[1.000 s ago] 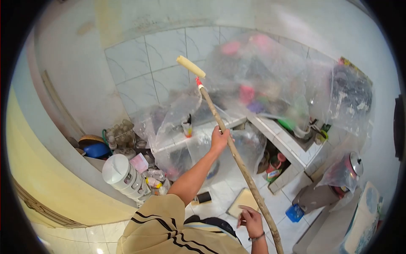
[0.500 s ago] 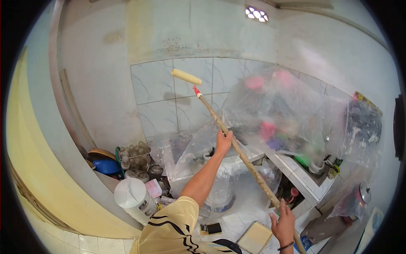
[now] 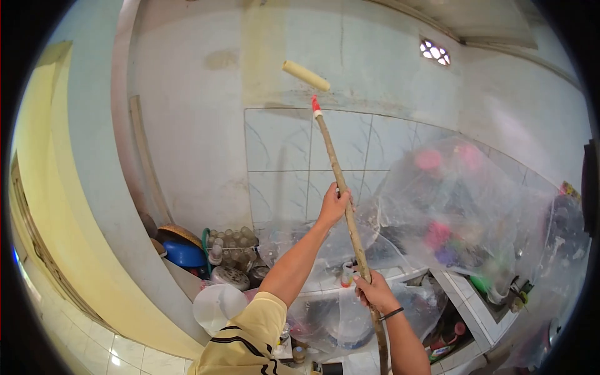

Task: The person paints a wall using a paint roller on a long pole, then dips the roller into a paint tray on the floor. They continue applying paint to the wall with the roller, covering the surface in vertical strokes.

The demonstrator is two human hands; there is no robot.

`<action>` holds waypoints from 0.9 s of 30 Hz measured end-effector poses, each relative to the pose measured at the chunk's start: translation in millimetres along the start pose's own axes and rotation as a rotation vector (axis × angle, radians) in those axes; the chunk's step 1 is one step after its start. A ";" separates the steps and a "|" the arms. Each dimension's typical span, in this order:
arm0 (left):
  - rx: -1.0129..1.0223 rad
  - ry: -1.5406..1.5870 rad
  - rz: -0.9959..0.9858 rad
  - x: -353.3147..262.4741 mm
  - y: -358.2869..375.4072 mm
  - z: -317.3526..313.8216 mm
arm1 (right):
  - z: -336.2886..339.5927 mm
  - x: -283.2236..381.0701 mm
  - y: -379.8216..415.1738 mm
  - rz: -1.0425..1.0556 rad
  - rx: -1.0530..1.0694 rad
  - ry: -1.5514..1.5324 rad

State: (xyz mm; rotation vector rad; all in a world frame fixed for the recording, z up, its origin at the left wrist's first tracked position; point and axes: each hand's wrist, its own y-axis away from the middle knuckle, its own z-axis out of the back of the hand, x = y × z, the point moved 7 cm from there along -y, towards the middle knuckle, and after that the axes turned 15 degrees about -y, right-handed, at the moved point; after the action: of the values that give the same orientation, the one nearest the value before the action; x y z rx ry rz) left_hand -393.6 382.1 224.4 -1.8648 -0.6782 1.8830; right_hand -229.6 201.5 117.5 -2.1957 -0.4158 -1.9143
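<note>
A long wooden pole [image 3: 351, 228] slants up from the bottom of the view, with a pale yellow paint roller [image 3: 306, 75] at its top end. Around the pole's middle my left hand [image 3: 335, 205] is closed. Lower down, my right hand [image 3: 374, 291], with a dark band at the wrist, also grips it. The roller appears in front of the wall [image 3: 387, 75], just above the tiles [image 3: 278, 137]; whether it touches the wall I cannot tell. Yellow paint shows on the wall left of the roller.
Clear plastic sheeting [image 3: 462, 200] drapes over a counter [image 3: 465, 300] and items at the right. At the lower left are a white bucket [image 3: 219, 306], a blue bowl [image 3: 184, 254] and a crate of glass bottles [image 3: 232, 245]. A wooden strip [image 3: 149, 159] leans on the left wall.
The roller has risen from in front of the tiles to the painted wall. The pole is more upright. My right hand has moved up and left, nearer my left hand. The view has shifted left.
</note>
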 end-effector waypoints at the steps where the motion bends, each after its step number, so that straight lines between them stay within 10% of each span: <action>1: 0.006 -0.008 -0.022 -6.5 -4.9 6.5 | -3.0 -2.3 -11.0 0.079 0.009 0.027; 8: 0.010 -0.200 0.171 -41.3 34.5 37.9 | -24.7 9.9 -66.9 0.444 -0.139 0.150; 14: -0.047 0.059 0.593 59.6 278.0 -3.9 | -63.7 39.4 -95.0 0.584 -0.113 0.111; 27: -0.533 -0.770 0.488 40.0 401.6 14.4 | -147.7 49.2 -80.8 0.721 -0.135 0.094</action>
State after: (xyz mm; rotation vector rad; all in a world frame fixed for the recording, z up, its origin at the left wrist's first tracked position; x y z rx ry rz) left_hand -388.1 83.6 -47.4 -1.6343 -1.1222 3.0416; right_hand -388.7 232.8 184.4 -1.9291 0.4769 -1.6421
